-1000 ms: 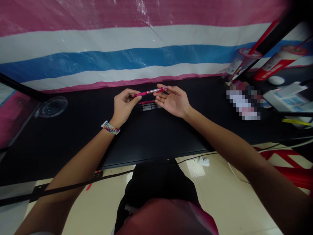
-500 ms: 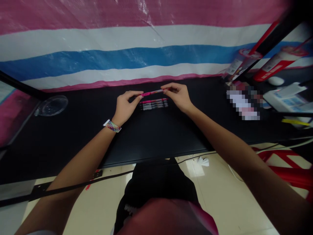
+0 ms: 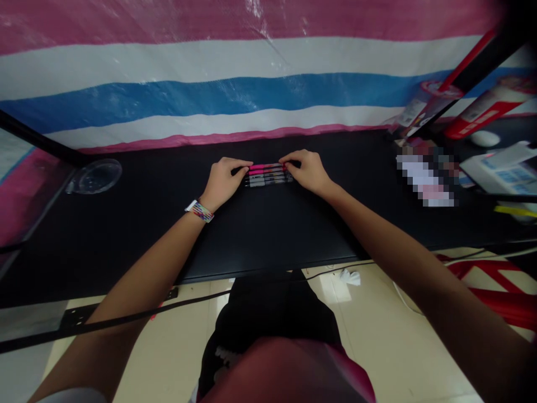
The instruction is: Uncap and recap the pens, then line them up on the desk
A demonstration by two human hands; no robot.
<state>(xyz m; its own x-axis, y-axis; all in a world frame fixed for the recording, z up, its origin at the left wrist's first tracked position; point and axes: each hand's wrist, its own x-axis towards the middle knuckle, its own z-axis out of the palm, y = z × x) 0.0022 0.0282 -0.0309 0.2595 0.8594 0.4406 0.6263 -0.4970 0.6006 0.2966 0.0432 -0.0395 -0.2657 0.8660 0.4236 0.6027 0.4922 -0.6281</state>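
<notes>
Between my hands a pink pen [image 3: 267, 167] lies sideways at the far side of a row of pens. My left hand [image 3: 226, 178] pinches its left end between thumb and fingers. At the other end, the thumb and fingers of my right hand [image 3: 308, 169] close on the same pen. Another pink pen lies just on the near side of it, and several black-and-clear pens [image 3: 268, 182] follow in parallel, close together on the black table [image 3: 260, 229]. A multicoloured woven band [image 3: 200, 211] circles my left wrist.
A clear plastic lid [image 3: 98, 176] lies at the left. Two drink cups stand at the back right, the nearer being a clear cup with a red straw [image 3: 423, 106]. Beside them are a white egg-shaped object [image 3: 485, 139] and a white box [image 3: 499, 168]. A striped sheet [image 3: 235, 95] hangs behind.
Both hands have lowered the pink pen from above the row to its far side, level with the other pens. The view has shifted slightly.
</notes>
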